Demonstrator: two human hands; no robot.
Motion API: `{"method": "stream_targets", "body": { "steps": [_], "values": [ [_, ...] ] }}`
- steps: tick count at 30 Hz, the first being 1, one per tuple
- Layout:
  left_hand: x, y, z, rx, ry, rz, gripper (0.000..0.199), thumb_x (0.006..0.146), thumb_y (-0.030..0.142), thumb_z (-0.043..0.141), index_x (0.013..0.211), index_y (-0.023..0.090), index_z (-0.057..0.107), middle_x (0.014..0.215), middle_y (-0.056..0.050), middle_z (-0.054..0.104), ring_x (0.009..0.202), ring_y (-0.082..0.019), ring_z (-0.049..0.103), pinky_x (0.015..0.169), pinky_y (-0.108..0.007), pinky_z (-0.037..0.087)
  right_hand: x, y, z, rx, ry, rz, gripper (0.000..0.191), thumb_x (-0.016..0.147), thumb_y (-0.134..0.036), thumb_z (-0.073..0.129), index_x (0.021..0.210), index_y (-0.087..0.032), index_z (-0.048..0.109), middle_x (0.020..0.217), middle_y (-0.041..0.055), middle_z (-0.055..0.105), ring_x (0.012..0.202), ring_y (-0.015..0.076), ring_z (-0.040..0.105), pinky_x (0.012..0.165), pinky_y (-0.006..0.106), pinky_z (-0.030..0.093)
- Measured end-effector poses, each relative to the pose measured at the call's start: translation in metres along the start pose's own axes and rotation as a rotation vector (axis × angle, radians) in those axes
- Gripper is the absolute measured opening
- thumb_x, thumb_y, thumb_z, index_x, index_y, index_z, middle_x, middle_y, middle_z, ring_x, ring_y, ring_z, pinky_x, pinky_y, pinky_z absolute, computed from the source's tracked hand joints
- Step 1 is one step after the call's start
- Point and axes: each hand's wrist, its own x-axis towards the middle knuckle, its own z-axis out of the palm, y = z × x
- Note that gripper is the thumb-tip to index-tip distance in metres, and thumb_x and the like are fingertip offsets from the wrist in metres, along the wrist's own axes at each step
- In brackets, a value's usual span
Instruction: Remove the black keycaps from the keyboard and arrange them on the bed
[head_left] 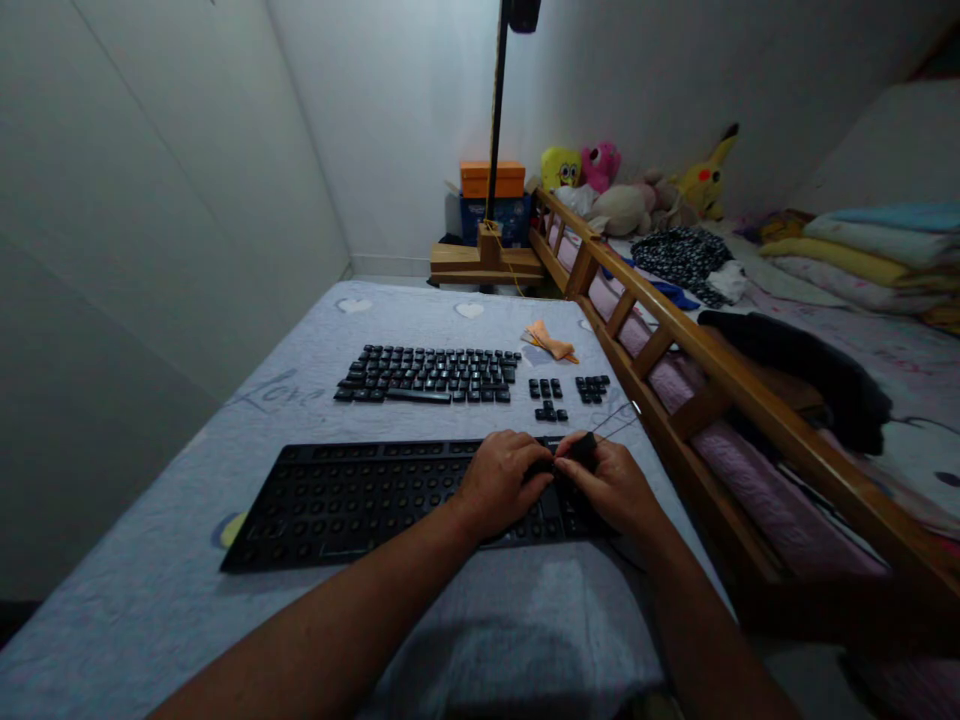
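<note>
A black keyboard (360, 500) with its keycaps off lies across the bed sheet in front of me. Over its right part, my left hand (506, 475) is closed, thumb and fingers pinched around something small and dark that I cannot make out. Close beside it, my right hand (607, 480) grips a keycap puller (583, 448) by its black handle, and the thin wire loops point away to the upper right. The fingertips of both hands nearly meet. Beyond the keyboard, removed black keycaps (431, 373) are laid out in keyboard order, with smaller groups (547, 388) to the right.
An orange cloth (551, 340) lies past the keycaps. A wooden bed rail (675, 340) runs along the right side, with bedding and plush toys (626, 205) behind it. At the far end stand a wooden lamp base (487, 262) and an orange box (493, 179).
</note>
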Motion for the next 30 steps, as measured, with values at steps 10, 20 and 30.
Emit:
{"method": "stream_targets", "body": {
  "steps": [10, 20, 30],
  "values": [
    [0.000, 0.002, -0.001, 0.000, 0.007, -0.003, 0.013, 0.082, 0.021, 0.073, 0.094, 0.019, 0.070, 0.094, -0.003, 0.073, 0.089, -0.021, 0.065, 0.083, -0.036, 0.045, -0.007, -0.003, 0.002, 0.043, 0.011, -0.003, 0.013, 0.080, -0.030, 0.064, 0.087, -0.019, 0.064, 0.078, 0.0022, 0.067, 0.073, 0.0178, 0.062, 0.068, 0.028, 0.048],
    [0.000, 0.001, -0.001, -0.001, 0.063, -0.015, 0.016, 0.076, 0.020, 0.079, 0.090, 0.020, 0.071, 0.090, -0.002, 0.074, 0.086, -0.021, 0.066, 0.084, -0.037, 0.046, -0.010, 0.002, 0.009, -0.055, 0.162, -0.107, 0.016, 0.089, -0.028, 0.054, 0.079, -0.019, 0.064, 0.080, 0.0049, 0.068, 0.079, 0.0199, 0.063, 0.074, 0.030, 0.046],
    [-0.001, 0.002, -0.001, -0.005, 0.142, -0.016, 0.018, 0.072, 0.017, 0.080, 0.087, 0.020, 0.069, 0.087, -0.002, 0.073, 0.084, -0.021, 0.065, 0.083, -0.037, 0.046, -0.011, 0.006, 0.011, -0.140, 0.369, -0.246, 0.020, 0.091, -0.021, 0.048, 0.074, -0.021, 0.058, 0.080, 0.0033, 0.061, 0.083, 0.0207, 0.057, 0.079, 0.035, 0.043]
  ]
}}
